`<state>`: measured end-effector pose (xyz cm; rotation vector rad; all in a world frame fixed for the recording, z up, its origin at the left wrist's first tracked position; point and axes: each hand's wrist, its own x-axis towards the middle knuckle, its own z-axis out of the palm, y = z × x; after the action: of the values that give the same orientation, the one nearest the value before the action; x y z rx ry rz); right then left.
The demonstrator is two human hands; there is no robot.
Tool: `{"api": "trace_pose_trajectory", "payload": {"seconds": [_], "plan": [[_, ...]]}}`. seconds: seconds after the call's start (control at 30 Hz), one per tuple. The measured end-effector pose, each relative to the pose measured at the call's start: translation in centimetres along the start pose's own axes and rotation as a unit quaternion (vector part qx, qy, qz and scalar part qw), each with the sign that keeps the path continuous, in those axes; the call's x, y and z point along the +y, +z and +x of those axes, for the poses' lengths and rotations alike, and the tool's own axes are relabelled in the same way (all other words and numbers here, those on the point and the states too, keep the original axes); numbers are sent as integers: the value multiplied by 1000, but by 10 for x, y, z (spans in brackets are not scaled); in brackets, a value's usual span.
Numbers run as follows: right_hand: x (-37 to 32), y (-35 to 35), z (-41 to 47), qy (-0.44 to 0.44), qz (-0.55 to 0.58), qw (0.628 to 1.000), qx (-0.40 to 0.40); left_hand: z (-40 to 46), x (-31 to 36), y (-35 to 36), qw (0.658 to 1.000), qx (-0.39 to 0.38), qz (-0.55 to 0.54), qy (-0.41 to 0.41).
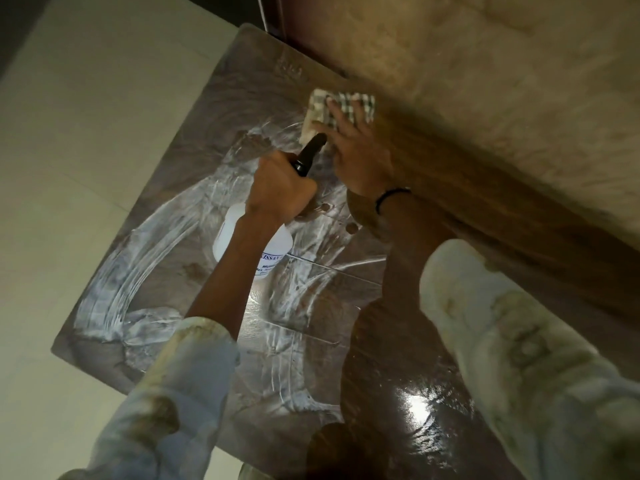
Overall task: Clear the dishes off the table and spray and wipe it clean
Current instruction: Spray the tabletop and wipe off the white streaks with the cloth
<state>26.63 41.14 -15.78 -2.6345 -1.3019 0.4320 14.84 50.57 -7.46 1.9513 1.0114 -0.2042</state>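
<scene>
head view: bottle [252, 244] label partly hidden, lettering perhaps blurred.

Brown table [166, 258] has a glossy wet top, smeared all over with white soapy swirls and streaks. White plastic spray bottle [254, 249] with a black nozzle is up off the surface, tilted, nozzle toward the far edge. Checkered cloth [341, 107] lies flat near that far edge, by the wall.
</scene>
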Motion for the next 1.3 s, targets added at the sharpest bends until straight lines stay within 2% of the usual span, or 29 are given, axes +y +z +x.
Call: {"api": "trace_pose_trajectory", "payload": {"seconds": [0.13, 0.2, 0.37, 0.47, 0.53, 0.67, 0.73, 0.8, 0.93, 1.03, 1.1, 1.3], "plan": [[-8, 14, -32, -133, -38, 990, -19, -1, -11, -4, 1000, 1, -8, -3], [13, 12, -61, -155, -21, 988, -18, -1, -14, -7, 1000, 9, -7, -5], [58, -7, -72, -31, -10, 999, -2, -1, -23, -11, 1000, 25, 3, -5], [41, -7, -32, 29, -8, 999, 24, -2, -26, -12, 1000, 29, 3, -3], [19, -3, -8, 37, -2, 999, 30, -4, -28, -13, 1000, 31, 3, 2], [-14, 9, -9, -50, -26, 998, 6, -10, -30, -14, 999, 17, 17, 25], [-13, 15, -38, -123, -39, 992, -15, -13, -34, -12, 999, 15, 16, 38], [2, 17, -75, -141, -40, 989, -27, -19, -38, -10, 999, 7, 14, 46], [45, 5, -116, -34, -31, 999, -3, -41, -47, -1, 999, -13, 12, 50], [34, 5, -99, 68, -1, 997, 45, -59, -56, 11, 998, -27, 19, 55], [15, 12, -90, 98, 8, 993, 61, -75, -60, 20, 997, -43, 34, 62], [32, 24, -123, -72, -46, 996, 10, -123, -72, 47, 990, -119, 54, 52]]}}
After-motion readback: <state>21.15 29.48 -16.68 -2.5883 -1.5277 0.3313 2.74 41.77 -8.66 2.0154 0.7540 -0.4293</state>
